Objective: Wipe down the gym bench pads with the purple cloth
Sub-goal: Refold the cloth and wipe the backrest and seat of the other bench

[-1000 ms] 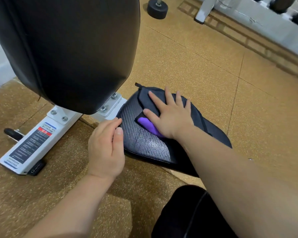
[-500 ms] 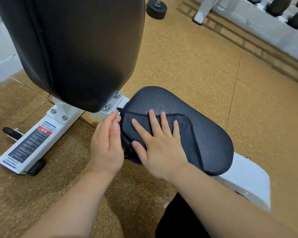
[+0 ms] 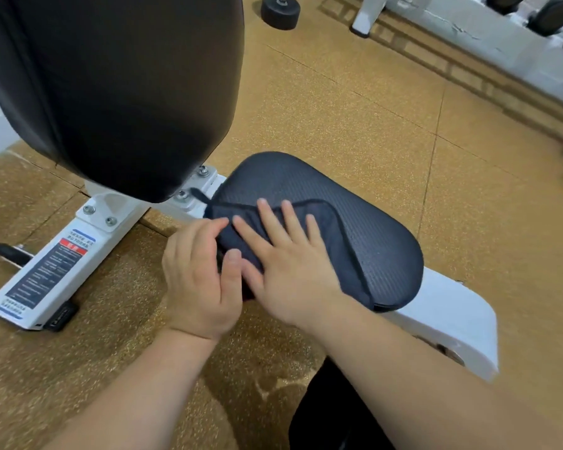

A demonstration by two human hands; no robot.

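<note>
We're looking at a gym: speckled rubber flooring (image 3: 355, 102) is stretching out everywhere, a white-framed bench (image 3: 449, 323) with black pads (image 3: 364, 222) is sitting up close, and dumbbells (image 3: 546, 11) are lining a rack behind.

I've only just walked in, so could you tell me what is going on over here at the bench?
A person is wiping the bench's seat pad with a cloth whose dark side faces up. The right hand lies flat on the cloth with fingers spread, pressing it onto the near end of the pad. The left hand is at the pad's near edge, fingers touching the cloth's edge. The big black back pad looms above, not touched by either hand.
</note>
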